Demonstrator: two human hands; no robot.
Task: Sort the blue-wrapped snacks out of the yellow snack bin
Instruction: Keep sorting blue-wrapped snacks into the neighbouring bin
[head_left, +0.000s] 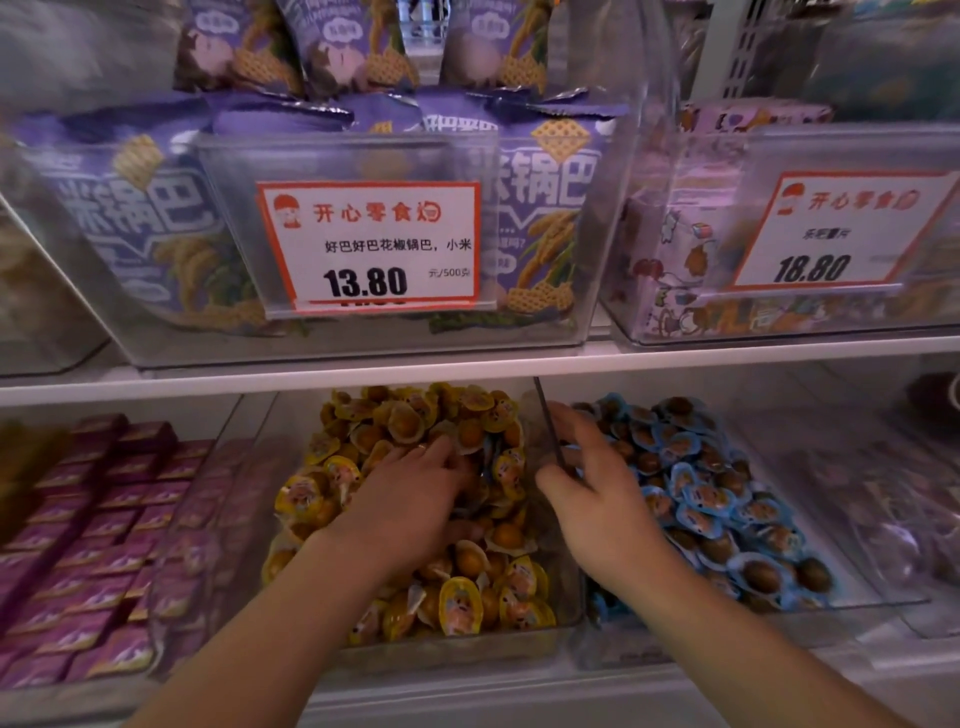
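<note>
In the head view, the yellow snack bin (563, 587) sits at lower centre of the frame. The left hand (415, 499) digs into its yellow-wrapped snacks (462, 605), fingers buried, so I cannot tell its grip. The right hand (592, 483) rests open-fingered on the divider, beside the blue-wrapped snacks (717, 499) at lower right.

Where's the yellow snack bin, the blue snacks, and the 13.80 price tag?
yellow snack bin (524, 631): head view, clear front wall.
blue snacks (701, 493): head view, middle of pile.
13.80 price tag (369, 247): head view, white centre.
</note>
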